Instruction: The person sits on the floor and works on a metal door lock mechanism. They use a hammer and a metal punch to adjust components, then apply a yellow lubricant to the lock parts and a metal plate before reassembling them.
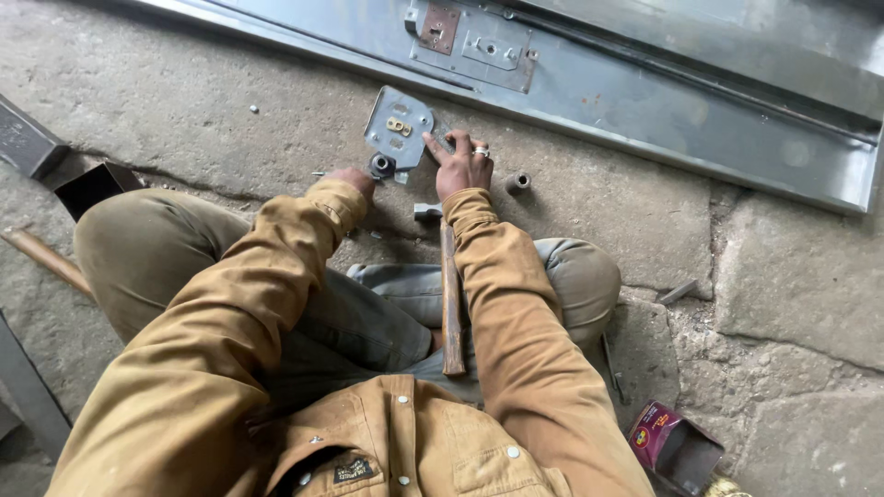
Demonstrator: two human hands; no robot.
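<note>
A person in a tan work jacket sits cross-legged on a rough stone floor [184, 101], seen from above. At the far left edge lies a dark metal channel [26, 143], with an open dark box section [92, 187] just beside it and a wooden handle [44, 258] poking out past the left knee.

The left hand [356, 179] rests on the floor at the lower left corner of a small grey metal lock plate [398, 129]. Only the back of this hand shows beyond the cuff, so whether its fingers pinch anything cannot be told. It sits just beside a dark round bush [381, 166] on the plate's lower edge.

The plate lies flat on the floor in front of the knees, with small brass-coloured parts [398, 124] on its face.

The right hand [463, 166] wears a ring; its fingers are loosely spread, the forefinger stretched out to touch the plate's right edge, gripping nothing.

A hammer [449, 294] lies across the lap, its head on the floor below the right hand. A short metal sleeve [518, 182] stands just right of that hand.

A long sheet-metal door panel [645, 92] crosses the top. A small open red carton [672, 446] sits at lower right.
</note>
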